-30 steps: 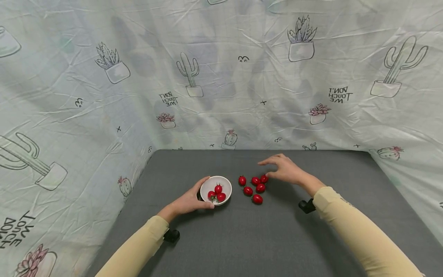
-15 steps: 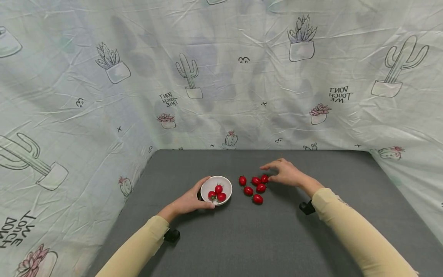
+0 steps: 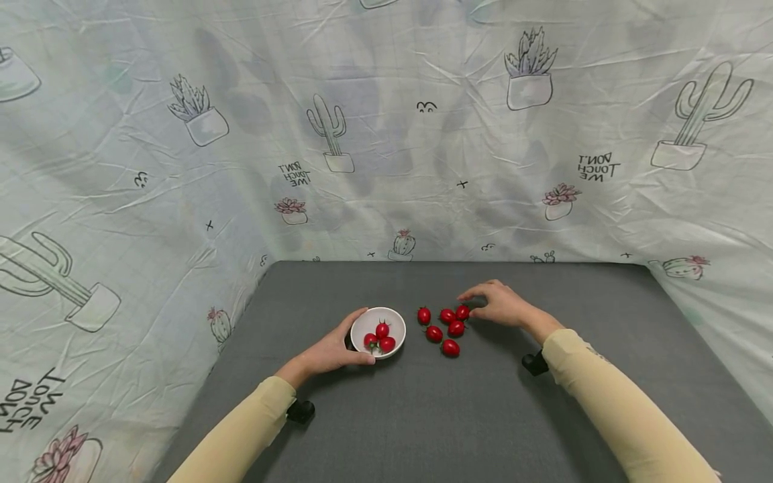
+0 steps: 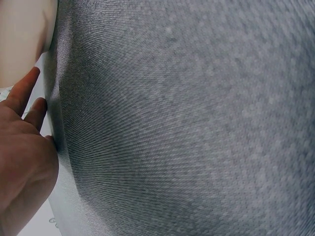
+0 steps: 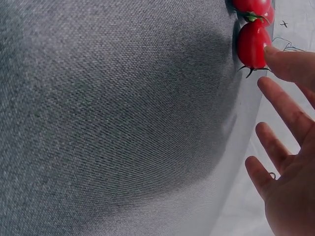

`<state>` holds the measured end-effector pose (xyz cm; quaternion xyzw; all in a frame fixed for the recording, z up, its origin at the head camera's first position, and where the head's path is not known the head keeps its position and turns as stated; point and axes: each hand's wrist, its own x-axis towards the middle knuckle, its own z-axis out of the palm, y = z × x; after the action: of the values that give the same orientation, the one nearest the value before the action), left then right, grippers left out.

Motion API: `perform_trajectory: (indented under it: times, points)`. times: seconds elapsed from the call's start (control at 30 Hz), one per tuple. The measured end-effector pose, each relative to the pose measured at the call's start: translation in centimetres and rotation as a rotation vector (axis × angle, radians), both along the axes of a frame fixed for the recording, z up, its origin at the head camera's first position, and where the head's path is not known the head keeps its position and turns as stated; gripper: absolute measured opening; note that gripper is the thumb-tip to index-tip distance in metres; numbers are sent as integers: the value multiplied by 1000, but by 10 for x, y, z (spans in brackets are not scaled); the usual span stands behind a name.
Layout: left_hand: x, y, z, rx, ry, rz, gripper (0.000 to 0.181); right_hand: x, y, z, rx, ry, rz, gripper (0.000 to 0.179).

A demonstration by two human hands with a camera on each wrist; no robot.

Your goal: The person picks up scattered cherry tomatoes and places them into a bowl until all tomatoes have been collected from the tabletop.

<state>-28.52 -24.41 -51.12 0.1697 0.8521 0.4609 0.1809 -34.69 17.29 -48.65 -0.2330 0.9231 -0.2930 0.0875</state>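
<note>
A white bowl (image 3: 396, 320) stands on the dark grey table, and my left hand (image 3: 332, 350) grips its left side, thumb at the near rim and fingers on the far side. Three red cherry tomatoes (image 3: 382, 330) with green stems lie inside it. To the right several more are loose on the cloth. My right hand (image 3: 498, 303) hovers at the rightmost loose cherry tomato (image 3: 462, 312), index finger extended beyond it. In the right wrist view the thumb (image 5: 288, 64) overlaps this tomato's side while the other fingers are spread apart.
Nearer loose cherry tomatoes (image 3: 450, 347) lie between the bowl and the right hand. Behind the grey table (image 3: 386, 422) hangs a pale curtain (image 3: 386, 134) printed with cacti. A black wrist device (image 3: 534, 363) sits under the right forearm, another under the left.
My right hand has lowered slightly toward the rightmost cherry tomato, its index finger coming down and closer to the thumb. The left hand and bowl stay in place.
</note>
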Motion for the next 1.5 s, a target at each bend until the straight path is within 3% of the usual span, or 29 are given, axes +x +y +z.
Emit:
perform_trajectory:
  times: [0.5,0.93,1.5]
  points:
    - [-4,3,4,-2,-15,11,105,-11,-1,-3,-19,-15,46,31]
    - [-4,1,4,3,-26,-2,105,-11,-2,-7,-13,5,80,31]
    - [-3,-2,3,-15,-15,-11,106,-4,-2,-10,-49,26,65,26]
